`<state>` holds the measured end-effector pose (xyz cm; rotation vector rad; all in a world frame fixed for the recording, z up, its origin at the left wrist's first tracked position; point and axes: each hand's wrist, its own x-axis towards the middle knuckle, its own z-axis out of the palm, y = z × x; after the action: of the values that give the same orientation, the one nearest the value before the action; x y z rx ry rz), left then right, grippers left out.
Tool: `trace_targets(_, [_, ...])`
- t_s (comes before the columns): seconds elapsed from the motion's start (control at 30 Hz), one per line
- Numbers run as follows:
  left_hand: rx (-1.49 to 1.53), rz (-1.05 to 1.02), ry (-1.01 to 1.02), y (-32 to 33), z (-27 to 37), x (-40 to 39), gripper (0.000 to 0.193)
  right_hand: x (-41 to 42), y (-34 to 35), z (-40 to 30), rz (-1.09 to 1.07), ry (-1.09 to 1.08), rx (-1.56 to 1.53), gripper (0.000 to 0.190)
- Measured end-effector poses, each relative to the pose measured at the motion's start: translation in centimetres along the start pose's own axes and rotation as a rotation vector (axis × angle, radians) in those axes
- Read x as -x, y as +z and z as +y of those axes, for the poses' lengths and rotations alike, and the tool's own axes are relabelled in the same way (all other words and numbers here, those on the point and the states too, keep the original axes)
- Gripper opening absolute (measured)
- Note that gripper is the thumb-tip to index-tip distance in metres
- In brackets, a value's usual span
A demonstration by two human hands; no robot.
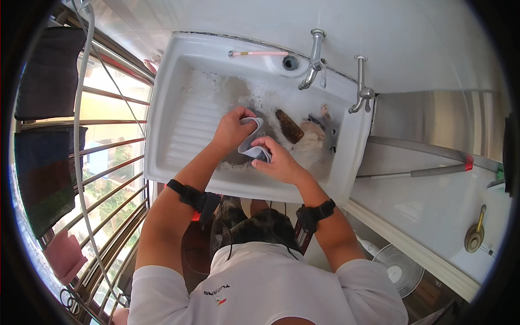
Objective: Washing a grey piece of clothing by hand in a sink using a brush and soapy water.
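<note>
A small pale grey cloth piece with a white edge point(246, 145) is held between both my hands, bent into a curve. My left hand point(232, 129) pinches its upper end between thumb and fingers. Its lower end is gripped by my right hand point(281, 160), closer to the front rim. Both hands are over cloudy, sudsy water in a white laundry sink point(252, 190). To the right, a brown block point(289, 126) lies beside a soaked off-white cloth point(312, 137). Darker fabric point(316, 120) shows partly under the murky water.
Washboard ridges point(189, 126) line the sink's left side. A pink-handled brush point(264, 53) lies on the back ledge near a round hole point(290, 63). Two metal taps point(315, 57) point(360, 83) project from the wall. A grey hose point(77, 134) hangs by the barred window at left.
</note>
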<state>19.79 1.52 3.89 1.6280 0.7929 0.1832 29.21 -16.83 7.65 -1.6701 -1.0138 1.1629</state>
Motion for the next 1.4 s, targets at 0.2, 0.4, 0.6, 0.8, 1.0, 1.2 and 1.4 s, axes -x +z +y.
trace_targets(0.2, [0.131, -0.241, -0.119, 1.0, -0.9, 1.9, 0.029, -1.5, 0.7, 0.8, 0.408, 0.060, 0.244, 0.084])
trace_targets(0.4, [0.020, -0.273, -0.004, 0.2, -0.7, 3.1, 0.031, -0.9, -1.7, 0.8, 0.246, -0.149, 0.509, 0.056])
trace_targets(0.6, [-0.408, -0.300, 0.080, -2.7, -3.1, 4.1, 0.025, -1.2, -3.1, 2.3, 0.359, -0.161, 0.029, 0.031])
trace_targets(0.8, [0.067, 0.008, -0.165, -1.4, -3.4, 3.5, 0.020, -0.9, -1.3, 0.2, 0.049, 0.071, 0.032, 0.056])
trace_targets(1.0, [0.265, 0.053, -0.189, 1.1, 1.3, 5.4, 0.026, -3.3, 0.8, -0.3, 0.219, -0.084, 0.241, 0.054])
trace_targets(1.2, [0.659, 0.302, -0.009, -1.3, 0.1, 7.1, 0.029, -5.3, 0.2, 2.1, 0.497, -0.264, 0.396, 0.035])
trace_targets(1.4, [0.538, 0.233, -0.509, -0.4, -3.8, 7.9, 0.024, -7.3, 2.5, 13.2, 0.044, 0.128, 0.601, 0.040])
